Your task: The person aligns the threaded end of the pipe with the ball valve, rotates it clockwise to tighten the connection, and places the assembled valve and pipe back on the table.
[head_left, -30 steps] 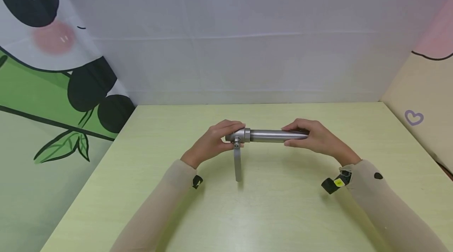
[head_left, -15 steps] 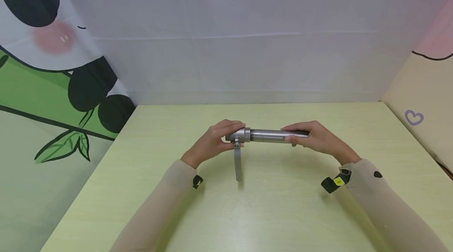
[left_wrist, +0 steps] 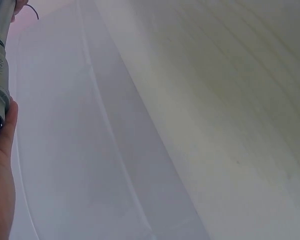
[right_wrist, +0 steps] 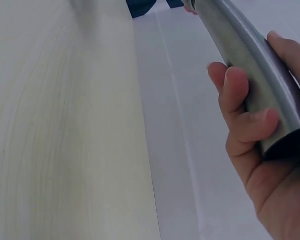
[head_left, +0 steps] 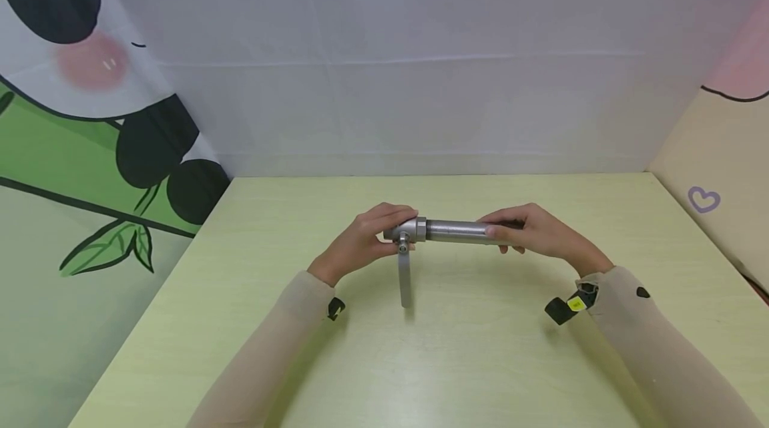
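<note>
valve (head_left: 411, 230) left; pipe (head_left: 458, 231) right

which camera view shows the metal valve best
The head view: the metal valve shows with its whole lever, though the left hand partly covers its body. The left wrist view shows its body closer but cropped, lever unseen; the right wrist view, at most a sliver.

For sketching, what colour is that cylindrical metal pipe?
Silver-grey pipe, clearest in the right wrist view.

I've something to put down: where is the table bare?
The table is bare between the sleeves, outside them, and from the pipe to the backdrop. Crowded: the middle, where the left hand holds the valve, its lever sticking out, and the right hand the pipe.
</note>
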The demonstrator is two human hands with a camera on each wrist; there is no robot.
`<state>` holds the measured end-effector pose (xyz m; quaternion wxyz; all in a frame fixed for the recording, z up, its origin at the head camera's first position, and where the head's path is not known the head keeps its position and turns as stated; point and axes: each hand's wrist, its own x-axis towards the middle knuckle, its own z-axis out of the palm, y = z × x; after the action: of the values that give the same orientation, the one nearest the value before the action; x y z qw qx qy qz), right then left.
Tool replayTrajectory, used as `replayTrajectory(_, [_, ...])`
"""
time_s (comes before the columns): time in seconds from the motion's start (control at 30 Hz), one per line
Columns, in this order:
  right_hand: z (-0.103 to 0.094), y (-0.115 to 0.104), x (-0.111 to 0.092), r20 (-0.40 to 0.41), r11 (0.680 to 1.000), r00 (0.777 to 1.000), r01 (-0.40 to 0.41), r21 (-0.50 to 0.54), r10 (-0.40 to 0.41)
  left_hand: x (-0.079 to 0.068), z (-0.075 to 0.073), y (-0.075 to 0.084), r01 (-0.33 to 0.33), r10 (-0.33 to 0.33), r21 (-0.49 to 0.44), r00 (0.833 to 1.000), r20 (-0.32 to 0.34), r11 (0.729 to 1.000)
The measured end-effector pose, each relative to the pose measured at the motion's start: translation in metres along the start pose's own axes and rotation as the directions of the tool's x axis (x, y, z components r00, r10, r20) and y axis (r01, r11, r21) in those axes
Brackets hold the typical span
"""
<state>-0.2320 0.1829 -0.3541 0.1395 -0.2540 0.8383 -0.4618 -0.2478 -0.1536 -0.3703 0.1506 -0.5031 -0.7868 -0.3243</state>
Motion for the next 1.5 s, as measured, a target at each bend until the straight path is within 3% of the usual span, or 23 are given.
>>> replayTrajectory(0.67, [0.004, 0.002, 0.002, 0.01, 0.999, 1.0, -0.03, 0.03, 0.03, 0.002, 0.001, 0.0, -0.024, 0.024, -0.002, 1.0, -0.009, 1.0])
replayTrajectory(1.17, [0.011, 0.002, -0.002, -0.155, 0.999, 0.987, 0.038, 0.008, -0.037, 0.001, 0.003, 0.001, -0.01, 0.011, 0.03, 1.0, -0.023, 1.0])
replayTrajectory(1.5, [0.008, 0.004, -0.004, -0.192, 0.996, 0.977, 0.088, -0.02, -0.09, -0.001, 0.005, 0.0, 0.001, 0.0, 0.034, 1.0, -0.031, 0.999])
